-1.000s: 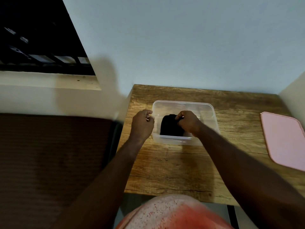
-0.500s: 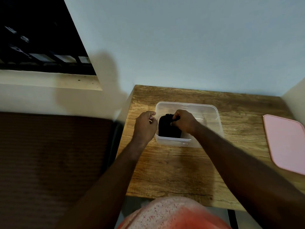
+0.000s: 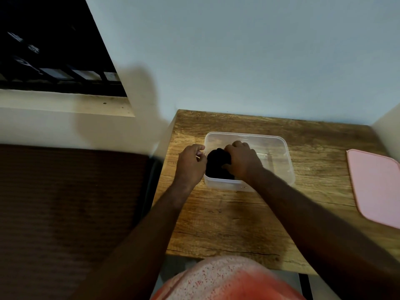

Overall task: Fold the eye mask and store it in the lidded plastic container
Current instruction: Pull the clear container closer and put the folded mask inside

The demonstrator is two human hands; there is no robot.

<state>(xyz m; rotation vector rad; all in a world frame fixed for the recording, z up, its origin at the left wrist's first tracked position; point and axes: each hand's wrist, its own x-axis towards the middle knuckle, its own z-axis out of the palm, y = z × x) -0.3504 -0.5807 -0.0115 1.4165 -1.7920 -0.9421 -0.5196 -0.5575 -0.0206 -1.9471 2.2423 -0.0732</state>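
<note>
Two hands (image 3: 190, 164) (image 3: 243, 162), one eye mask (image 3: 216, 166), one container (image 3: 283, 152), one pink lid (image 3: 374, 187).

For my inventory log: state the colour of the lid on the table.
The lid is plain pale pink, clearest in the head view.

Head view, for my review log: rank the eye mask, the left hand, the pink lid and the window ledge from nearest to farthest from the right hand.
1. eye mask: in the right hand grip, inside the plastic container.
2. left hand: at the plastic container's left rim.
3. pink lid: far right on the table.
4. window ledge: far left, off the table.
</note>
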